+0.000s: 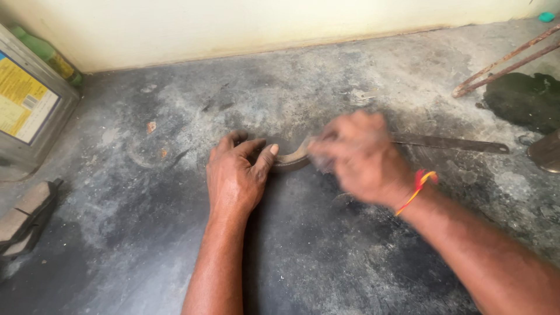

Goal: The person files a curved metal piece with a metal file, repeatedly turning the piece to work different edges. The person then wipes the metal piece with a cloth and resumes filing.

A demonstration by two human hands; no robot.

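- A curved, brownish metal piece (290,158), shaped like an arc, lies on the dark grey concrete floor (326,256) between the two hands, near the middle of the view.
- The left hand (236,175) rests flat over the left end of this curved piece; the thumb touches it, and the fingers are bent lightly over the floor. The grip is loose, pressing down more than closing around.
- The right hand (356,154) is at the right end of the curved piece. It is blurred, so I cannot tell how far its grip is closed or what exactly it holds.
- A red and yellow thread (417,188) is tied around the right wrist.
- A long flat metal bar (449,143) lies on the floor just behind the right hand and reaches to the right.
- Two thin rusty rods (504,61) lie in the far right corner, near a dark patch (522,99) on the floor.
- A square metal tin with a yellow label (26,111) stands at the left edge, beside the pale wall (233,23).
- A worn brake pad (26,213) lies at the lower left, well apart from the hands.
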